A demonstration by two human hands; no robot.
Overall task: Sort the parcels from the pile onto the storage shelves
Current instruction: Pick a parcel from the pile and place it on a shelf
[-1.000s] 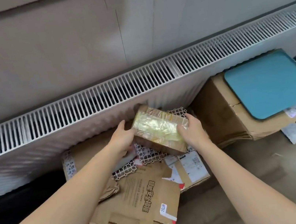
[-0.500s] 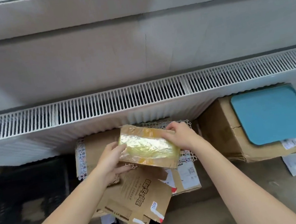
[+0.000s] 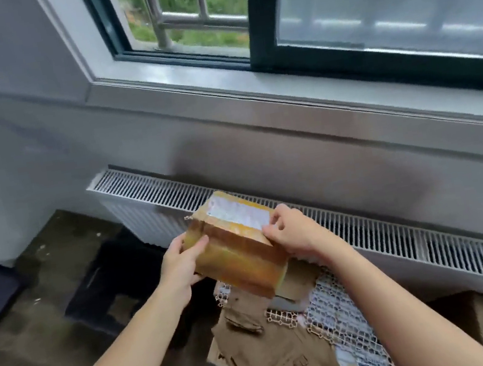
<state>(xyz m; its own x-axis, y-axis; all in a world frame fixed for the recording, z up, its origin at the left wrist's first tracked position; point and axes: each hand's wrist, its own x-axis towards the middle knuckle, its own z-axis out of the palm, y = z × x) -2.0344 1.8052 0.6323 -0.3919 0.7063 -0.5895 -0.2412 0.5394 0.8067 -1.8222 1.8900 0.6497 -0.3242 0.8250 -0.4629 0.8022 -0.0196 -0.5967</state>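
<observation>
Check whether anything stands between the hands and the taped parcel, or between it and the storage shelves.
Nothing separates them: the left hand and right hand both grip the taped parcel directly. No storage shelves are in view, so that path cannot be judged.

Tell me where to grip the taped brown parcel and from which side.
Take the taped parcel by its short ends, one hand from each side, as the left hand and right hand hold it. It is oblong; its broad faces look tape-slick.
</observation>
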